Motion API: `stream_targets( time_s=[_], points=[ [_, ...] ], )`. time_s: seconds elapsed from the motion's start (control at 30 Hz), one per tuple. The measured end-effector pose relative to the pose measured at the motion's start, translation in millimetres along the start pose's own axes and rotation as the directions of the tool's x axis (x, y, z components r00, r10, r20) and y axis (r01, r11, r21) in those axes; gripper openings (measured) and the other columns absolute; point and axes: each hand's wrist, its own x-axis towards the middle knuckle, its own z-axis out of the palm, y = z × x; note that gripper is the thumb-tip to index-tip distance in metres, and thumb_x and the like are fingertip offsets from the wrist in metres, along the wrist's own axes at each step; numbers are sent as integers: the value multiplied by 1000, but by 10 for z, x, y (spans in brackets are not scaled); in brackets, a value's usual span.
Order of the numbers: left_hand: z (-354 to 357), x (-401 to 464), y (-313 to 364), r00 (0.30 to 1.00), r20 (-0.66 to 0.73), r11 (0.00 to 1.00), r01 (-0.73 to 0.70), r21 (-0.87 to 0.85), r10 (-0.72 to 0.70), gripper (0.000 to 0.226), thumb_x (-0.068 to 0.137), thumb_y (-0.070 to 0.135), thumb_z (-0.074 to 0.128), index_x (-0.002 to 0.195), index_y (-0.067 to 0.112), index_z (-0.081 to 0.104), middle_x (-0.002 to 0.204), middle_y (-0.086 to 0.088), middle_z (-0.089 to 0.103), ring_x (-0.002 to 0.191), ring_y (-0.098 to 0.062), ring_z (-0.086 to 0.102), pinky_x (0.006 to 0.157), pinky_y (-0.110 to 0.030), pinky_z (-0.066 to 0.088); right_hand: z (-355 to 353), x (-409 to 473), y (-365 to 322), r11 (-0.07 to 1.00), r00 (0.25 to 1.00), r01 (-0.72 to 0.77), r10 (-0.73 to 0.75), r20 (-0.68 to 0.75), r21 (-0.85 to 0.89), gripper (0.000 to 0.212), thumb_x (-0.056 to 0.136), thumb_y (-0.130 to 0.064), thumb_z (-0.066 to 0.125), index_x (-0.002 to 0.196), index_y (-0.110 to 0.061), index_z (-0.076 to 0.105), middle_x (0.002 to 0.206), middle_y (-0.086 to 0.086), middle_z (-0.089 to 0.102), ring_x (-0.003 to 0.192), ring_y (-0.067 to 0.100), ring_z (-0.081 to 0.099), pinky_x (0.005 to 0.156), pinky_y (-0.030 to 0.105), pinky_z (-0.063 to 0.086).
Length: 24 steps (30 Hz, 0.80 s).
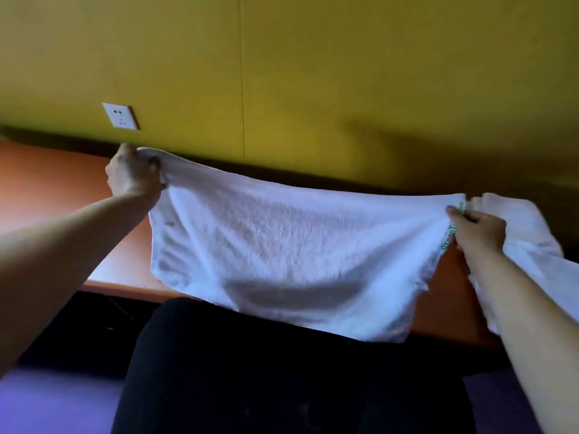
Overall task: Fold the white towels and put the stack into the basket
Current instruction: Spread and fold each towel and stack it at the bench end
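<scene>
White terry towel hangs stretched above the orange table, my left hand and right hand each pinching a top corner. I should keep the edge taut and level, then bring the corners together squarely. No basket is in view.

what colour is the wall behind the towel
Mustard yellow wall, behind the white towel; seen in the head view.

A white wall socket sits on the yellow-green wall above an orange-brown table; purple floor lies below.
</scene>
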Motion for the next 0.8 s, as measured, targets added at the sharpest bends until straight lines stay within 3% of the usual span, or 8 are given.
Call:
stream_targets(
  time_s=[0.07,0.2,0.4,0.5,0.57,0.63,0.7,0.8],
  points=[
    [356,190,-160,997,51,998,48,30,-50,27,95,14,56,118,1,63,120,-25,65,113,-39,61,93,-42,49,246,50,-9,998,1000,1,-1,-11,-58,45,77,-54,68,77,-8,73,59,11,60,49,11,62,68,48,55],
    [969,503,-417,996,69,997,48,66,-52,20,87,26,64,99,10,68,99,-18,73,99,-35,68,84,-42,53,648,301,70,991,999,17,-12,41,-131,36,86,-40,70,88,-5,75,80,17,66,90,32,67,71,33,42],
    [1745,905,-692,991,108,994,70,89,-80,28,86,41,63,88,14,69,81,-13,76,80,-28,75,75,-41,59,1133,816,336,978,996,68,-57,65,-195,43,90,-36,68,79,6,70,79,31,65,83,40,66,65,38,42],
    [2101,1097,-838,990,116,987,62,145,-79,36,85,46,62,86,12,73,79,-18,74,80,-34,74,70,-43,58,1381,1071,591,973,996,43,-24,87,-228,54,87,-48,65,60,-1,57,61,23,58,64,34,61,57,34,36],
    [2318,1174,-964,985,138,986,82,143,-102,38,80,53,62,85,16,71,84,-18,74,83,-34,73,74,-45,60,1524,1155,708,966,993,23,8,117,-256,54,90,-45,63,59,-2,51,60,19,56,61,29,54,52,31,30],
    [2437,1107,-970,988,122,984,77,162,-97,34,77,52,67,94,22,67,112,-18,67,97,-36,67,87,-46,56,1644,1199,780,964,989,4,35,143,-264,44,94,-38,62,68,-3,58,70,20,57,66,25,52,52,31,30],
    [2515,948,-964,982,187,978,-54,201,16,40,84,33,75,116,14,59,134,-22,47,111,-38,55,97,-44,47,1749,1215,800,964,985,1,46,169,-267,29,96,-34,62,83,-8,65,80,15,59,75,25,57,58,31,34],
    [2605,724,-990,939,305,941,-237,241,158,42,88,22,72,126,10,58,141,-23,41,123,-44,47,107,-49,39,1865,1282,934,977,986,-10,45,160,-211,22,93,-30,66,90,-9,69,77,12,61,87,36,67,70,30,40]
  ],
)
